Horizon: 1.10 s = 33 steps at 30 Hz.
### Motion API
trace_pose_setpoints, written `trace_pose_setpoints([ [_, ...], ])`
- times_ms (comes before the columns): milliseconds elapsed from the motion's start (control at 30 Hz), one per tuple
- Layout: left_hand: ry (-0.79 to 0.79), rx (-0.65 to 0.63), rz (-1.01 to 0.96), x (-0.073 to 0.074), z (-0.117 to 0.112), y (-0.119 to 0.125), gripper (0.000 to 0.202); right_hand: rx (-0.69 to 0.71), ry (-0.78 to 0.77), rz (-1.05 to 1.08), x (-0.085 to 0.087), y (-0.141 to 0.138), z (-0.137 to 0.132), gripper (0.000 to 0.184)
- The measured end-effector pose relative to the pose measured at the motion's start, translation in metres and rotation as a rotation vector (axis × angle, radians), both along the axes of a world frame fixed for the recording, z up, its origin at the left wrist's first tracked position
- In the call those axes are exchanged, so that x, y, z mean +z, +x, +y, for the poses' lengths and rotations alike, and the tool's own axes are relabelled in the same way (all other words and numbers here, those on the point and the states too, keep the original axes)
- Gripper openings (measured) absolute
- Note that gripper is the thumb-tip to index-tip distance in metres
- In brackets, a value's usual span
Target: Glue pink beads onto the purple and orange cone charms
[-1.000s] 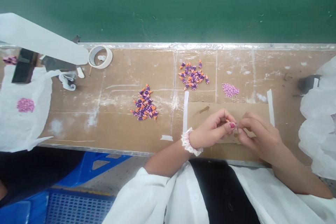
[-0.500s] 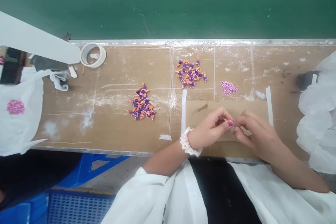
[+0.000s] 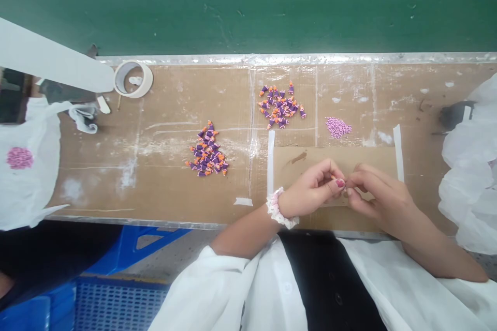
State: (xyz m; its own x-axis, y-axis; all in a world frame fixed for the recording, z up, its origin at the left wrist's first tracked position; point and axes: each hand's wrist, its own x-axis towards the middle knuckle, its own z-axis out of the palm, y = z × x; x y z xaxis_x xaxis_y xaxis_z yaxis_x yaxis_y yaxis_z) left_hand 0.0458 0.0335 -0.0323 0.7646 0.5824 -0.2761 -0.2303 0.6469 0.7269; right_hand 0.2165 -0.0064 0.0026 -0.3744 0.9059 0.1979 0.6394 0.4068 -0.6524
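Observation:
My left hand (image 3: 314, 189), with a frilly white-and-pink band at its wrist, pinches a tiny figure (image 3: 333, 177). Only a bit of orange shows between the fingers. My right hand (image 3: 376, 194) is closed in a pinch, its fingertips meeting those of the left; what they hold is too small and hidden. Both hands are above a cardboard sheet (image 3: 330, 155) held by white tape strips. Beyond them lies a heap of tiny pink pieces (image 3: 338, 128). Purple-and-orange figures with pink trim form a far pile (image 3: 281, 106) and a nearer left pile (image 3: 207, 152).
A tape roll (image 3: 145, 80) lies at the far left by a white panel (image 3: 54, 57). White plastic (image 3: 42, 176) bears more pink pieces (image 3: 20, 158). At right is a white plastic bag (image 3: 466, 165). Part of another person in dark clothing (image 3: 58, 253) shows at lower left.
The view has shifted slightly. Both hands stay together in nearly the same place, with small finger movements at the fingertips. The piles look unchanged.

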Motion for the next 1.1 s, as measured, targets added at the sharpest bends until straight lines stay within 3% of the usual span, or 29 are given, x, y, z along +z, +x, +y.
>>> trace_pose_setpoints([
  [367, -0.007, 0.071, 0.002, 0.002, 0.003, -0.005, 0.031, -0.006, -0.096, 0.172, -0.006, 0.003, 0.005, 0.011],
  [467, -0.008, 0.288, 0.127, 0.001, 0.024, -0.012, 0.022, -0.112, 0.004, 0.132, -0.02, 0.013, 0.018, 0.009],
  [567, -0.059, 0.564, 0.284, -0.003, 0.056, -0.021, 0.008, -0.297, 0.14, -0.101, -0.043, 0.027, 0.035, 0.009],
  [667, -0.051, 0.685, 0.334, -0.008, 0.082, -0.027, 0.028, -0.342, 0.09, -0.203, -0.063, 0.037, 0.046, 0.01],
  [800, 0.031, 0.671, 0.332, -0.009, 0.087, -0.031, 0.051, -0.334, 0.097, -0.239, -0.075, 0.037, 0.049, 0.01],
  [1100, 0.134, 0.388, 0.39, 0.004, 0.041, -0.021, 0.022, -0.308, 0.172, -0.297, -0.084, 0.028, 0.057, 0.017],
])
